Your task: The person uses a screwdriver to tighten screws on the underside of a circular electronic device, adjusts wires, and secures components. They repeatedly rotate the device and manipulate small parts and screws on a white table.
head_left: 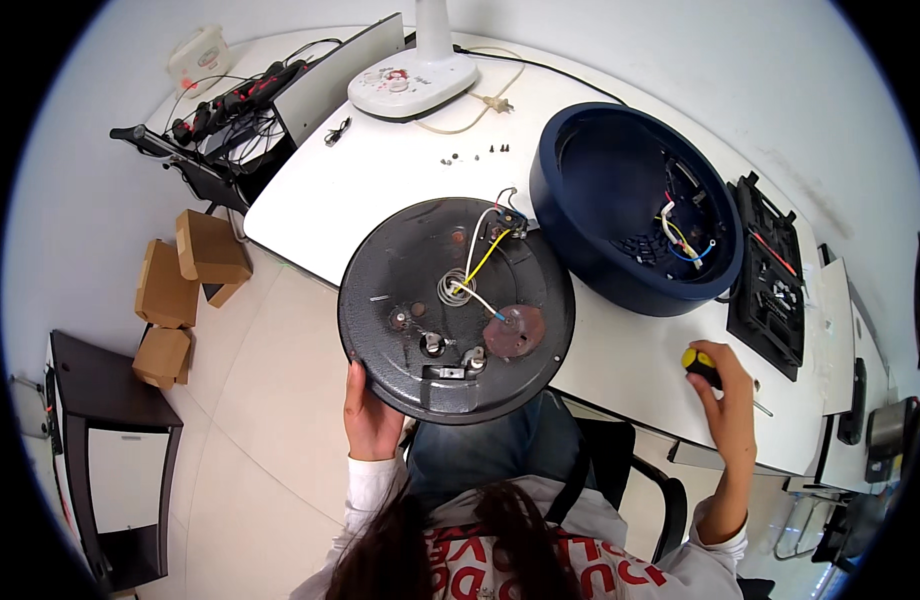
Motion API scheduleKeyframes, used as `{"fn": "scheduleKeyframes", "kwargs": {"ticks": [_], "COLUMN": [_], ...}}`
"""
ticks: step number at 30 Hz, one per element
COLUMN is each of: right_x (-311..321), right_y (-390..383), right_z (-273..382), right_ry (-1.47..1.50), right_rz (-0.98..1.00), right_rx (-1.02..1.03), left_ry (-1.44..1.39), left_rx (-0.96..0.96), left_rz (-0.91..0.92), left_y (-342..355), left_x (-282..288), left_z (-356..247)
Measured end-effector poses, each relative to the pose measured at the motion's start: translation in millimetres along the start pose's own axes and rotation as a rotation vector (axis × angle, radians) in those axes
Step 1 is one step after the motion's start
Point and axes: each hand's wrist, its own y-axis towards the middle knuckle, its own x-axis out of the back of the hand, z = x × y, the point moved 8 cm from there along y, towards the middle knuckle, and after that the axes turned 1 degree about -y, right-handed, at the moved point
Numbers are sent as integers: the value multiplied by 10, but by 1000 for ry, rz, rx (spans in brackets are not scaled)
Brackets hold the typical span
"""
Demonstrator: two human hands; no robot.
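My left hand (372,420) grips the near left rim of a round black metal plate (380,270), tilted above my lap at the table's edge. White and yellow wires (488,262) run across its underside from a coil in the middle to a small terminal part at the far rim. Brackets and a brownish patch (514,331) also show there. In my right hand (728,405), over the table to the right, is a screwdriver (697,362) with a yellow and black handle; a thin shaft shows beyond the hand. Behind the plate rests a dark blue round housing (630,275) with loose wires inside.
Several small screws (477,156) lie on the white table (320,205). A white appliance base with knobs (410,85) and its plug (497,103) stand behind. An open black tool case (765,280) sits at the right. Cardboard boxes (167,285) are on the floor at left.
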Motion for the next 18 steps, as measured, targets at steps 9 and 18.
{"fn": "scheduleKeyframes", "kwargs": {"ticks": [9,18], "right_x": [-308,-367], "right_y": [23,79], "right_z": [-105,-229], "right_ry": [-218,-206], "right_rz": [70,42], "right_rx": [169,185], "left_ry": [50,70], "left_rx": [0,-22], "left_rz": [-62,-147], "left_y": [-73,-173], "left_x": [-139,-301], "left_z": [40,-54]}}
